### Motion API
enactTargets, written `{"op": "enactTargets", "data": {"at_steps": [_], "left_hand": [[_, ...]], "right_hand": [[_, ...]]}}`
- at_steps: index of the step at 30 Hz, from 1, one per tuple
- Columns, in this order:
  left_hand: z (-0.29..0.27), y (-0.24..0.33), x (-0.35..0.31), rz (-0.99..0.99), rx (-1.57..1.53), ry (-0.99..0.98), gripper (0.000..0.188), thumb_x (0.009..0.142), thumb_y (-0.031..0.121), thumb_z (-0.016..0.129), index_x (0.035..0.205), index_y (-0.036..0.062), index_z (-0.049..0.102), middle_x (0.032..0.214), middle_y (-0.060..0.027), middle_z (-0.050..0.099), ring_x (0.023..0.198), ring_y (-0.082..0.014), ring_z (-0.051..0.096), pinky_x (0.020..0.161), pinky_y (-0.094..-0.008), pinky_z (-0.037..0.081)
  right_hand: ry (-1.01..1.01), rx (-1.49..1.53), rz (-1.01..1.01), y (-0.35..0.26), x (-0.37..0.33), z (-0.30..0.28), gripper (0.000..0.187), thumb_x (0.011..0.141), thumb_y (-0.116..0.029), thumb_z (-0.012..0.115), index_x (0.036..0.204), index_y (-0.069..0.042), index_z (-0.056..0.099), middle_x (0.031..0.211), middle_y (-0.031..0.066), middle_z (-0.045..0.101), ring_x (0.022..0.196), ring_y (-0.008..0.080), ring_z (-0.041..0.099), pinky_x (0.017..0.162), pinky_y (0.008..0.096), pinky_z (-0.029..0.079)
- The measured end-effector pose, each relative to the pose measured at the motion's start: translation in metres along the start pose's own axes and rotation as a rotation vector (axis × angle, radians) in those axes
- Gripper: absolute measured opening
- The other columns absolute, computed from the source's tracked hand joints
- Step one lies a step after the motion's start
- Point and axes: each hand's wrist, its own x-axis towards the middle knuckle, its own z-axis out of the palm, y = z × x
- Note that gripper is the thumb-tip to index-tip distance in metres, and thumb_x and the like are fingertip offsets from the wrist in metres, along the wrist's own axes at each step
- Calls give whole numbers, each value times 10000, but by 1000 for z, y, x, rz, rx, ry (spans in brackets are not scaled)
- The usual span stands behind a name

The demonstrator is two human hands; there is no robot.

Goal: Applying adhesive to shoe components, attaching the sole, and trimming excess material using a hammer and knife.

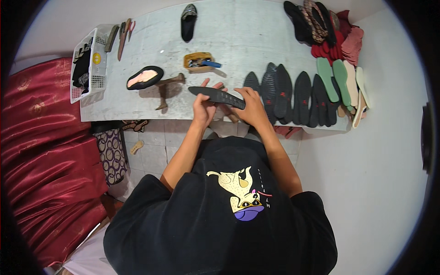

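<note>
A black shoe sole is held level over the near edge of the table, between both hands. My left hand grips its middle, thumb on top and fingers beneath. At the sole's right end, my right hand has its fingers closed round the edge. Below them lies a tool with a wooden handle, mostly hidden. To the left, a black shoe upper with a pale inside rests on an iron cobbler's anvil. Several black soles lie in a row to the right of my right hand.
A yellow box of small parts holds a blue-handled tool. At the back is a finished-looking black shoe. A white basket, pliers and a rasp-like tool stand left; green insoles and red fabric pieces lie right.
</note>
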Motion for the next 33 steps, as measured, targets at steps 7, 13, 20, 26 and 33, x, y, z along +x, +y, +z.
{"op": "enactTargets", "data": {"at_steps": [7, 13, 20, 26, 33], "left_hand": [[-152, 110, -4, -92, 22, 65, 803, 802, 129, 449, 1582, 91, 260, 1573, -284, 412, 1324, -420, 551, 1157, -578, 408], [-191, 154, -1, -128, 185, 156, 556, 877, 35, 509, 1431, 74, 487, 1230, -145, 590, 1189, -304, 612, 988, -490, 555], [-197, 150, 17, -220, 502, 234, 481, 903, 102, 600, 1366, -13, 546, 1180, -142, 629, 1056, -229, 652, 868, -404, 593], [-202, 135, 37, -129, 1290, 82, 590, 871, 187, 670, 1392, -61, 550, 1334, -280, 610, 1230, -338, 620, 1034, -425, 515], [-193, 132, 39, -127, 1828, -61, 648, 885, 270, 726, 1404, -72, 544, 1394, -325, 561, 1299, -459, 549, 1121, -456, 449]], "right_hand": [[-169, 247, 250, -21, 25, 155, 539, 706, -170, 904, 1192, -32, 714, 1123, 172, 691, 1091, 353, 672, 954, 410, 521], [-219, 32, 263, -15, 28, 231, 569, 661, -135, 893, 1194, -52, 712, 1111, 185, 669, 1071, 382, 661, 953, 422, 522], [-105, -195, 229, 7, 27, 212, 593, 607, -79, 899, 1168, -38, 709, 1083, 214, 664, 1061, 413, 644, 945, 453, 521], [-158, -367, 186, 11, 37, 181, 721, 578, -100, 961, 1239, -54, 676, 1200, 186, 580, 1135, 416, 569, 958, 483, 522], [-241, -411, 175, 4, 54, 166, 730, 594, -182, 967, 1251, -53, 676, 1188, 171, 588, 1128, 404, 584, 953, 481, 511]]}}
